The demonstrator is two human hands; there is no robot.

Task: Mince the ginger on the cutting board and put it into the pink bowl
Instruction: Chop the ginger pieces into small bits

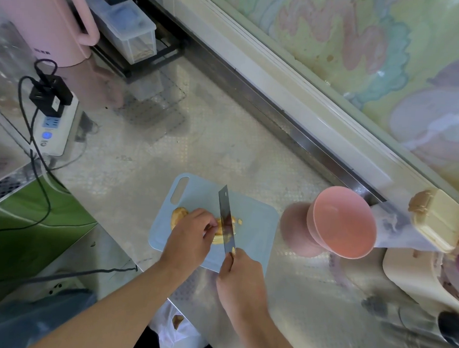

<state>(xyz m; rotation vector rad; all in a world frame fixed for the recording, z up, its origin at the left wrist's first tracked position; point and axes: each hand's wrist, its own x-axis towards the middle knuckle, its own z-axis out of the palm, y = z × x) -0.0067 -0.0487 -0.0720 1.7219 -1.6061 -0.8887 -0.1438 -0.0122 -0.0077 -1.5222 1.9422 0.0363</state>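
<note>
Gripping the cleaver (226, 222) by its handle, my right hand (240, 279) has its fingers wrapped round it, and the blade stands edge-down in the ginger (221, 231) near the middle of the pale blue cutting board (257, 229). My left hand (192, 238) curls over the ginger from the left, fingertips pinching it just beside the blade. A few cut bits lie on the right side of the blade, and a larger uncut lump (178, 216) shows beyond my left knuckles.

The board's near edge lies close to the front edge of the steel worktop (149, 155), in the lower centre of the frame. On its right stands the pink bowl (343, 221), near the board but apart from it, with a strip of bare steel between. Beyond the board the worktop runs open toward the upper left, as far as a wire rack (138, 60) and a pink kettle (44, 17). Right of the bowl a cream tray (410, 276) crowds the lower right corner.

At the left edge a white power strip (54, 128) carries a black plug (50, 95) and a lit blue button. Its markings, and the dark print low on the kettle, are too blurred to read.
</note>
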